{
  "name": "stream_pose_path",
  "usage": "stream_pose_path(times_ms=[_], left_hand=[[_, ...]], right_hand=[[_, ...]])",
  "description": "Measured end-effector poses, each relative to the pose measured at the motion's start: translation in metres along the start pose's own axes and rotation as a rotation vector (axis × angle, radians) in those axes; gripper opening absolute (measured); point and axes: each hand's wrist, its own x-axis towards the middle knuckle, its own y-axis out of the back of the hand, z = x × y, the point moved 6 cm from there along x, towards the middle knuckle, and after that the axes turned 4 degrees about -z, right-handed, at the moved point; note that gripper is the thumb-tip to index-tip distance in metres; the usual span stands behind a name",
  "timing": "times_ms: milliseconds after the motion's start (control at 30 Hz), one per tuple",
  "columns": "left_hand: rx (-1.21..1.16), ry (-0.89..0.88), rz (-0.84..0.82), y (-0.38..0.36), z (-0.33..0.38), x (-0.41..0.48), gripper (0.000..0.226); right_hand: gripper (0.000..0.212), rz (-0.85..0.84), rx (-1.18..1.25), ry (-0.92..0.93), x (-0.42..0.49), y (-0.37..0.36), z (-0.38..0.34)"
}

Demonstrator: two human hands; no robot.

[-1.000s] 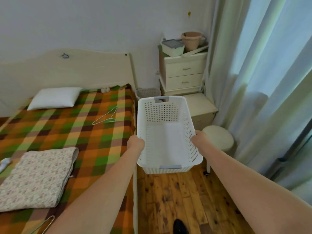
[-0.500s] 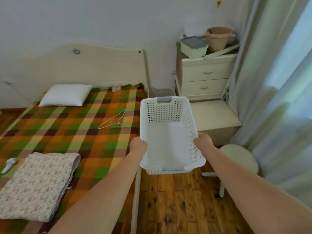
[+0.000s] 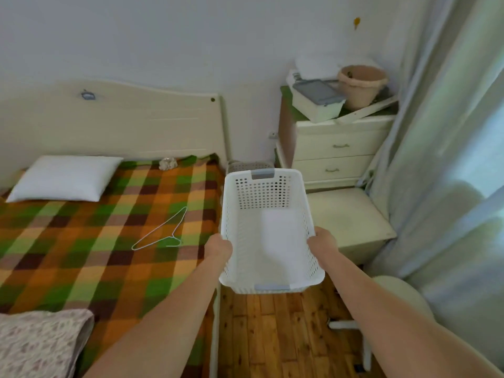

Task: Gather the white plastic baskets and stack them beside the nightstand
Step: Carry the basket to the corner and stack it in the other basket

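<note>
Filling the left half of the view, a bed (image 3: 81, 255) under a plaid blanket in green, orange and brown, cream headboard (image 3: 122, 124) against the wall. Hanging down the right edge, pale curtains (image 3: 450, 159). Standing in the corner, a cream nightstand (image 3: 334, 151) with two drawers, a lower cream cabinet (image 3: 351, 222) in front of it. Held out above the wooden floor (image 3: 272, 336) in the gap between bed and cabinet, a white plastic basket (image 3: 268, 233), empty, perforated walls, grey handle at each short end. Clamped around its left long rim, left hand (image 3: 218, 246); closed on the right long rim, right hand (image 3: 323, 242). Peeking out behind the basket's far end, beside the nightstand, the rim of a second basket (image 3: 245, 166) on the floor. Lying near the headboard, a white pillow (image 3: 65, 177). Resting on the nightstand, a tan bucket (image 3: 361, 85) next to a grey-lidded box (image 3: 317, 100). Lying on the blanket, a thin wire hanger (image 3: 161, 231).
</note>
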Motion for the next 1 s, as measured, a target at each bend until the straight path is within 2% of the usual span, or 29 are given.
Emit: stream_pose_path(times_ms=[367, 600, 767, 1000], left_hand=[[-0.05, 0.045, -0.022, -0.018, 0.073, 0.136, 0.047], [-0.009, 0.105, 0.028, -0.04, 0.113, 0.224, 0.036], [-0.047, 0.18, 0.05, -0.055, 0.119, 0.278, 0.04], [0.009, 0.184, 0.014, -0.082, 0.103, 0.353, 0.045]], right_hand=[[0.041, -0.016, 0.048, -0.055, 0.143, -0.009, -0.053], [0.047, -0.099, 0.063, -0.074, 0.262, -0.021, -0.077], [0.043, -0.146, 0.031, -0.112, 0.325, -0.037, -0.081], [0.04, -0.202, -0.053, -0.175, 0.395, -0.073, -0.061]])
